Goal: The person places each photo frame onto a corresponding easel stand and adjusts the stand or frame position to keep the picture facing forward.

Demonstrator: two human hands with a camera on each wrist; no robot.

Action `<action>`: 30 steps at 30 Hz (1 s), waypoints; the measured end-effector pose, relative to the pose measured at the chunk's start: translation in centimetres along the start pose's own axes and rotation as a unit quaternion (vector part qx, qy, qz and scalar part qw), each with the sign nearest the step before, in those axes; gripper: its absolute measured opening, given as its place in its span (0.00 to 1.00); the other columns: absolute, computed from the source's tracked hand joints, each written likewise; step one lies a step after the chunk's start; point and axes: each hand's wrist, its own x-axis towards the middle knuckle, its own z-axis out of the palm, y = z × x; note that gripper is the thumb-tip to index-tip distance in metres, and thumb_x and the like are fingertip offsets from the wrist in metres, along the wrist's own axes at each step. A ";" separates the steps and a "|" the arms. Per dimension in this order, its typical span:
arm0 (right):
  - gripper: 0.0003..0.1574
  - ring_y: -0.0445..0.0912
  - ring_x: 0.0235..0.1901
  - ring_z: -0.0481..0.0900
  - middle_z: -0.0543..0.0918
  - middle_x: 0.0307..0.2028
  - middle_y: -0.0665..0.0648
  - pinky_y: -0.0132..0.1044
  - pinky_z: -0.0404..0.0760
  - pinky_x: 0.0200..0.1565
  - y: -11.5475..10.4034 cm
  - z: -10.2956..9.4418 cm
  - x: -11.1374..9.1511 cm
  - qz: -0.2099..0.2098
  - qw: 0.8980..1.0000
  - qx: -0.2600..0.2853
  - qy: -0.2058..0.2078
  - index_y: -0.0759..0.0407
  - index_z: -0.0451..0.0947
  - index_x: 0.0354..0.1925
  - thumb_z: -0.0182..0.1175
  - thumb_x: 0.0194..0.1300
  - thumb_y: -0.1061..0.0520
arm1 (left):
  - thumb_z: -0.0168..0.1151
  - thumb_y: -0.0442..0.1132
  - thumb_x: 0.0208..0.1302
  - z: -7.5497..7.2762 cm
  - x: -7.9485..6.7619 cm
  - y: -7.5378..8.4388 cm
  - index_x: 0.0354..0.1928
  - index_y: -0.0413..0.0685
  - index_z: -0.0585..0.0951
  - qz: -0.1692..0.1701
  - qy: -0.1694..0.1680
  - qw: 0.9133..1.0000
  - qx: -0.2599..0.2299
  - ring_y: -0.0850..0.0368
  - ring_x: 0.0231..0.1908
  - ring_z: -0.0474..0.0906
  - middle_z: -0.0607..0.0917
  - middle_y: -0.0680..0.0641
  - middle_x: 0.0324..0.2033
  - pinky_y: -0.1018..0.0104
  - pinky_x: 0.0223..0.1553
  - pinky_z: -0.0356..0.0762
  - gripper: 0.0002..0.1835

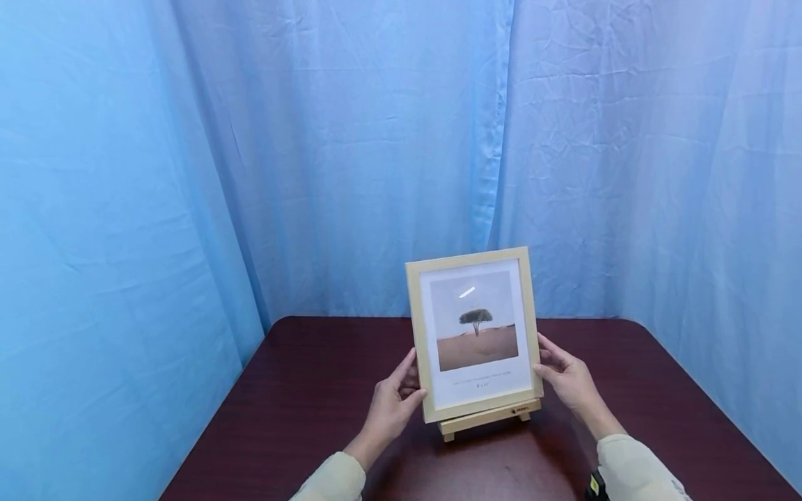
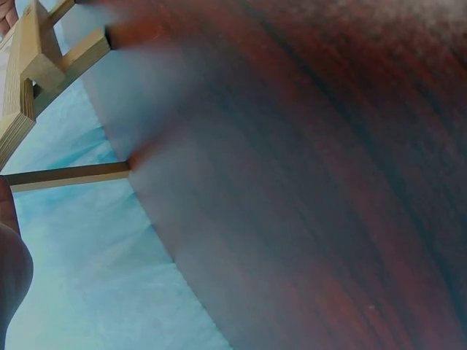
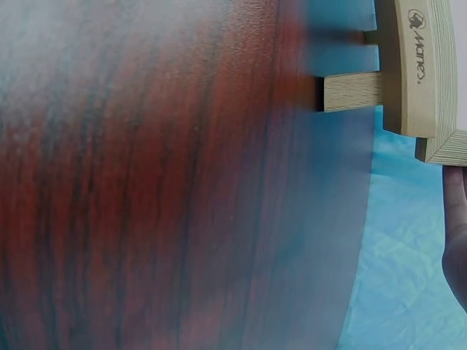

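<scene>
A light wood picture frame with a lone-tree print stands upright, leaning back slightly, on a small wooden easel. Its bottom edge is right at the easel's ledge, and its lower left corner extends past the ledge. My left hand holds the frame's left side low down, thumb at the front edge. On the opposite side my right hand grips the right edge, thumb in front and fingers partly hidden behind. In the left wrist view the easel's rear leg meets the table; lettering marks the ledge in the right wrist view.
A dark red-brown wooden table with rounded far corners bears the easel. Blue curtains hang behind it and along both sides. A dark device with a yellow patch shows by the right sleeve.
</scene>
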 end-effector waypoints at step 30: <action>0.36 0.28 0.44 0.76 0.79 0.54 0.74 0.22 0.77 0.43 -0.1 0.4 -0.7 -0.013 0.999 -0.030 0.011 0.61 0.62 0.73 0.59 0.70 0.65 | 0.65 0.23 0.62 0.4 -0.6 -0.8 0.77 0.51 0.59 -0.006 -0.009 0.999 0.031 0.56 0.44 0.83 0.83 0.46 0.46 0.68 0.46 0.81 0.44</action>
